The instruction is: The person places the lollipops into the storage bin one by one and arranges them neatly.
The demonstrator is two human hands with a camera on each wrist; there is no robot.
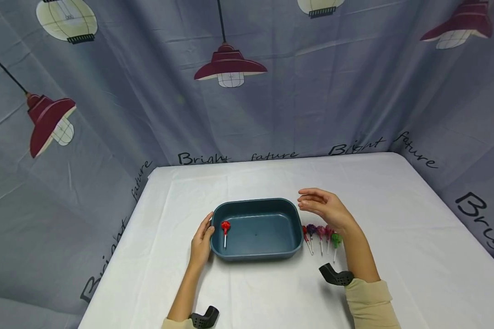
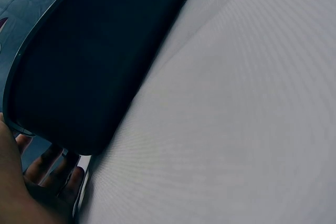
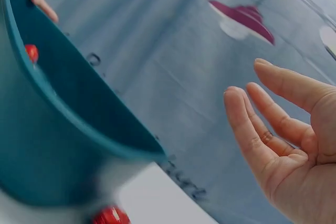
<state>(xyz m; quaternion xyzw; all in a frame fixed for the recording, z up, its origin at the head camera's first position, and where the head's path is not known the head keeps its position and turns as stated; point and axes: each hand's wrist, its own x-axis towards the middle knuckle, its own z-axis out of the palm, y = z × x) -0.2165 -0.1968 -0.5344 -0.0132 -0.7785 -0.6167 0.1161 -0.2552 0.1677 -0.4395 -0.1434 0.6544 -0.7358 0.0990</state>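
Observation:
On the white table stands a dark teal rectangular tray (image 1: pixel 257 253), with one red lollipop (image 1: pixel 225 225) lying inside near its left wall. My left hand (image 1: pixel 201 242) rests against the outside of the tray's left end, fingers along the wall and thumb near the rim; the left wrist view has the fingers (image 2: pixel 44 165) at the tray's corner. Just beyond the tray's right rim, my right hand (image 1: pixel 327 208) is raised with nothing in it, its fingers loosely bent and apart from the thumb. Below that hand, several lollipops (image 1: pixel 321 231) in red, purple, pink and green lie beside the tray.
A white cloth (image 1: pixel 267 297) covers the table. Behind and at both sides hangs a grey-blue curtain (image 1: pixel 247 119) printed with lamps and lettering. Each wrist carries a black camera mount (image 1: pixel 336 275).

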